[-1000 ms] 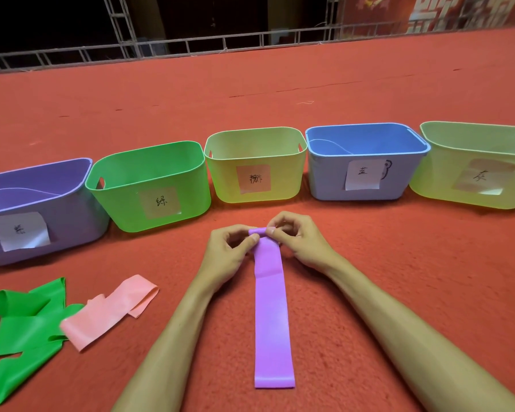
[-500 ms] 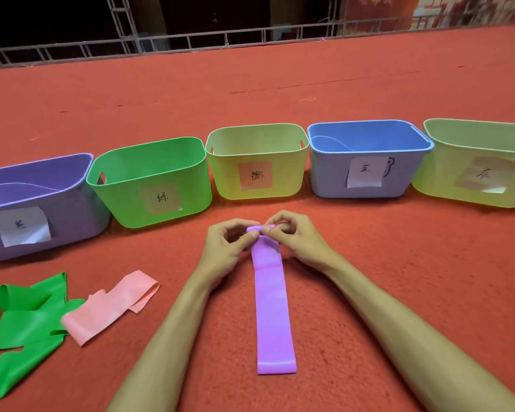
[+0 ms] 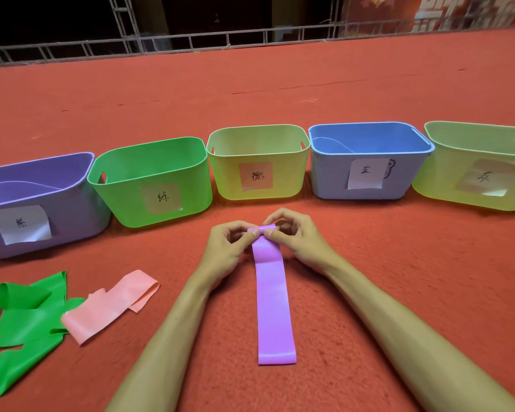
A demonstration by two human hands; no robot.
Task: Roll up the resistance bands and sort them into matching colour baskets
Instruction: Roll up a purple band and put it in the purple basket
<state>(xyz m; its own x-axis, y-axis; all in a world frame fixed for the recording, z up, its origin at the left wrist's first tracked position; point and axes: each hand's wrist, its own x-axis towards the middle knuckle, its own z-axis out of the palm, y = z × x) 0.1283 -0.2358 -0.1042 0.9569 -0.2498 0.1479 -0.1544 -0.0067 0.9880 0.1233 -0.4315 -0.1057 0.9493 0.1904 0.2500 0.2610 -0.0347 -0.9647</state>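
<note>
Five baskets stand in a row: one purple basket (image 3: 36, 203), one green basket (image 3: 152, 179), two yellow-green baskets (image 3: 257, 162) (image 3: 476, 165) and one blue basket (image 3: 369, 159). Each carries one paper label. Three bands are in view: one purple band (image 3: 272, 298), one pink band (image 3: 110, 304), one green band (image 3: 21, 322). Two hands.

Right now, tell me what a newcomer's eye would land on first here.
First, the two hands, left hand and right hand, pinching the far end of a purple band that lies flat on the red carpet, its roll barely begun. Behind them stands a row of five labelled baskets, from the purple basket at far left onward. Loose green bands and a pink band lie at lower left.
</note>
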